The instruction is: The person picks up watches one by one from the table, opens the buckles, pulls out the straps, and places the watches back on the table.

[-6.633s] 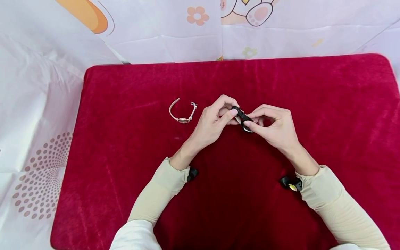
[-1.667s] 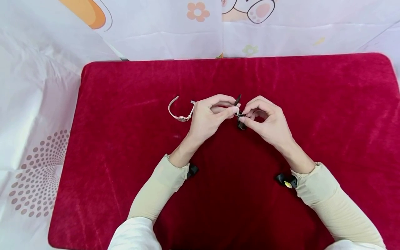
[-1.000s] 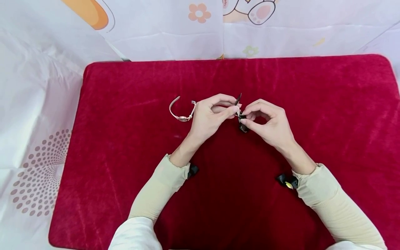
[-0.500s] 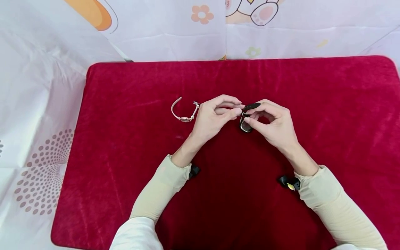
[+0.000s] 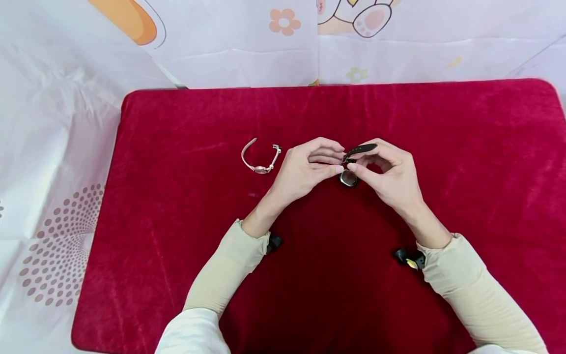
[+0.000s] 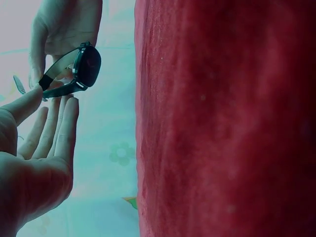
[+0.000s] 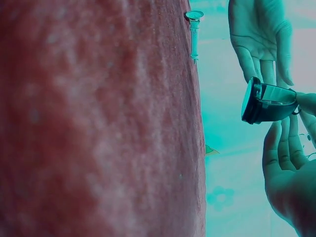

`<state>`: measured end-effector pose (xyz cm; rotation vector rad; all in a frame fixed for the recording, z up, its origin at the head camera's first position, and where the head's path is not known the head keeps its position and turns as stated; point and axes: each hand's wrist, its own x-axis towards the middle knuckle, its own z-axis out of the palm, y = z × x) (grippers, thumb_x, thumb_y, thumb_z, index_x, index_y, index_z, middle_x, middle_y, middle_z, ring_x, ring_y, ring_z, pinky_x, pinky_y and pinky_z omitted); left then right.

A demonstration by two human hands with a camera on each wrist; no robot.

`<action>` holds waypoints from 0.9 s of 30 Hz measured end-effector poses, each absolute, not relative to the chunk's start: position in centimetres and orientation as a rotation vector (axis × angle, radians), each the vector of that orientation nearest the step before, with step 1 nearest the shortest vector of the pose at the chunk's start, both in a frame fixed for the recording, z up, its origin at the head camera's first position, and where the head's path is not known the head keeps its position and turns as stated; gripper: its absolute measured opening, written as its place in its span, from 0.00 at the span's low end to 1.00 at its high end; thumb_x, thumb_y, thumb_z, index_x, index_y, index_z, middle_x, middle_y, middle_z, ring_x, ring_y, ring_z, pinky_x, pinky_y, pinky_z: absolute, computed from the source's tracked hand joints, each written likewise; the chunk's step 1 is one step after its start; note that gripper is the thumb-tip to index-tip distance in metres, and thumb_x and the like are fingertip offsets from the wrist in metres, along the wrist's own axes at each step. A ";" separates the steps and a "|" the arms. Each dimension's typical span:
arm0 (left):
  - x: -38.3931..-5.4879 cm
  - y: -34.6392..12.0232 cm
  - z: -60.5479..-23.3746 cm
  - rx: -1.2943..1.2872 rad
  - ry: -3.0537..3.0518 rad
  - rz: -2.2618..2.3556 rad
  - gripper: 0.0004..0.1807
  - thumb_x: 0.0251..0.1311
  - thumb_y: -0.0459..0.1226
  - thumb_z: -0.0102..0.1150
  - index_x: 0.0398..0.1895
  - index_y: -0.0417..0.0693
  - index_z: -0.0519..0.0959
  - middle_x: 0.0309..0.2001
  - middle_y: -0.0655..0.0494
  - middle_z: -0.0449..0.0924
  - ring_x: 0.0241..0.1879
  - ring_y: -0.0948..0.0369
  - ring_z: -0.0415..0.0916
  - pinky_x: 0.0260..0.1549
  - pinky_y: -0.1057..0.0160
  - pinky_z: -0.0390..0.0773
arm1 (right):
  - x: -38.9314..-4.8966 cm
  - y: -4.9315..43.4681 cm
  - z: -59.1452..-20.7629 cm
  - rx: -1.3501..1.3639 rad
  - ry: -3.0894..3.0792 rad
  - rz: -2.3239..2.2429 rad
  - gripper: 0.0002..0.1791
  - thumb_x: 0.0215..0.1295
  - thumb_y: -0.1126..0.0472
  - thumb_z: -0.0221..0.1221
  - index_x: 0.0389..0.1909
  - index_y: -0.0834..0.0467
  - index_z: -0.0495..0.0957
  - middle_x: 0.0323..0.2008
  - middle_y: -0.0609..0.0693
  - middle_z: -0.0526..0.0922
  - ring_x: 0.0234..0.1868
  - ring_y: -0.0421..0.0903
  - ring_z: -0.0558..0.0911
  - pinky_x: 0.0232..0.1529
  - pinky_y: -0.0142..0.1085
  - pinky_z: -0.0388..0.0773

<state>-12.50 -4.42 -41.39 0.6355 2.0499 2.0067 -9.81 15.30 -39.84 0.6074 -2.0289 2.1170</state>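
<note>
A black wristwatch (image 5: 348, 178) is held in the air between my two hands, its strap looped and the strap's free end (image 5: 364, 148) pointing right. My right hand (image 5: 389, 169) pinches the strap between thumb and fingers. From the other side my left hand (image 5: 305, 167) holds the strap, thumb in front and fairly straight fingers behind. In the left wrist view the dark watch case (image 6: 89, 66) hangs beyond the left fingertips. The right wrist view shows the right thumb (image 7: 307, 102) against the strap; the buckle is partly hidden by fingers.
A pale pink wristwatch (image 5: 261, 169) lies on the red velvet tablecloth (image 5: 185, 196), left of my left hand, its strap spread in a curve. Behind the table hangs a white printed cloth (image 5: 234, 64). Dark wrist cameras (image 5: 275, 243) sit under both sleeves.
The black watch has turned so its face shows lower down, and its strap's free end has swung from upright to the right. Both hands stay near the same place; the pink watch has not moved.
</note>
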 end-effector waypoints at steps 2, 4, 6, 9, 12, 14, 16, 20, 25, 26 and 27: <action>-12.5 -4.5 -41.4 0.639 2.066 2.002 0.17 0.56 0.29 0.70 0.49 0.36 0.80 0.43 0.47 0.85 0.41 0.60 0.85 0.47 0.61 0.84 | -9.8 15.3 -39.8 0.610 -2.024 2.125 0.11 0.52 0.87 0.61 0.36 0.75 0.82 0.34 0.63 0.82 0.31 0.46 0.79 0.35 0.31 0.80; -12.5 -4.5 -41.4 0.648 2.077 2.003 0.17 0.56 0.29 0.71 0.49 0.36 0.80 0.43 0.48 0.85 0.41 0.60 0.85 0.47 0.61 0.84 | -9.8 15.3 -39.8 0.611 -2.023 2.130 0.11 0.52 0.87 0.61 0.36 0.75 0.81 0.34 0.63 0.82 0.31 0.46 0.79 0.35 0.31 0.80; -12.5 -4.4 -41.4 0.655 2.085 2.001 0.17 0.56 0.29 0.71 0.49 0.37 0.80 0.42 0.49 0.85 0.40 0.61 0.85 0.46 0.61 0.84 | -9.7 15.2 -39.7 0.608 -2.019 2.138 0.10 0.52 0.87 0.61 0.35 0.76 0.81 0.34 0.63 0.82 0.31 0.46 0.79 0.35 0.31 0.80; -12.5 -4.4 -41.4 0.656 2.089 1.991 0.16 0.56 0.30 0.71 0.49 0.39 0.81 0.42 0.51 0.86 0.40 0.62 0.85 0.45 0.60 0.85 | -9.8 15.2 -39.7 0.603 -2.011 2.145 0.09 0.52 0.86 0.61 0.35 0.77 0.81 0.34 0.64 0.82 0.31 0.46 0.79 0.35 0.31 0.80; -12.5 -4.4 -41.4 0.652 2.093 1.984 0.16 0.57 0.29 0.71 0.48 0.40 0.81 0.41 0.51 0.86 0.40 0.62 0.84 0.44 0.60 0.85 | -9.8 15.1 -39.6 0.597 -2.007 2.143 0.09 0.52 0.86 0.61 0.34 0.77 0.80 0.34 0.63 0.82 0.32 0.46 0.79 0.36 0.31 0.80; -12.5 -4.4 -41.5 0.648 2.100 1.979 0.16 0.56 0.29 0.70 0.48 0.40 0.81 0.41 0.51 0.86 0.39 0.62 0.84 0.44 0.60 0.85 | -9.8 15.1 -39.6 0.587 -2.002 2.138 0.09 0.52 0.86 0.61 0.34 0.77 0.80 0.34 0.62 0.82 0.32 0.46 0.79 0.36 0.31 0.81; -12.5 -4.4 -41.6 0.654 2.107 1.977 0.16 0.56 0.28 0.70 0.48 0.40 0.81 0.40 0.51 0.85 0.39 0.62 0.84 0.44 0.60 0.85 | -9.9 15.1 -39.5 0.570 -1.993 2.134 0.09 0.52 0.86 0.61 0.35 0.77 0.80 0.33 0.61 0.82 0.32 0.45 0.79 0.36 0.31 0.80; -12.4 -4.4 -41.7 0.646 2.125 1.956 0.15 0.57 0.29 0.70 0.47 0.41 0.81 0.40 0.52 0.85 0.39 0.63 0.84 0.44 0.61 0.85 | -9.9 15.2 -39.3 0.547 -1.971 2.137 0.09 0.52 0.86 0.61 0.35 0.77 0.80 0.32 0.60 0.82 0.31 0.46 0.79 0.35 0.31 0.80; -12.4 -4.4 -41.5 0.583 2.149 1.901 0.14 0.57 0.31 0.71 0.47 0.43 0.84 0.40 0.55 0.86 0.39 0.64 0.84 0.41 0.63 0.85 | -10.0 15.3 -39.4 0.545 -1.964 2.137 0.09 0.52 0.86 0.61 0.35 0.78 0.80 0.33 0.60 0.83 0.32 0.46 0.79 0.36 0.31 0.80; -12.4 -4.4 -41.4 0.577 2.152 1.896 0.14 0.57 0.31 0.71 0.47 0.43 0.84 0.40 0.55 0.86 0.39 0.64 0.84 0.41 0.64 0.86 | -10.0 15.3 -39.3 0.543 -1.963 2.136 0.09 0.52 0.86 0.61 0.35 0.78 0.80 0.33 0.59 0.83 0.32 0.46 0.79 0.35 0.31 0.80; -12.4 -4.4 -41.3 0.573 2.154 1.893 0.14 0.57 0.31 0.71 0.47 0.43 0.84 0.40 0.54 0.86 0.39 0.64 0.84 0.41 0.64 0.86 | -10.0 15.3 -39.3 0.541 -1.961 2.134 0.09 0.52 0.86 0.61 0.35 0.78 0.80 0.33 0.59 0.84 0.32 0.46 0.80 0.35 0.31 0.80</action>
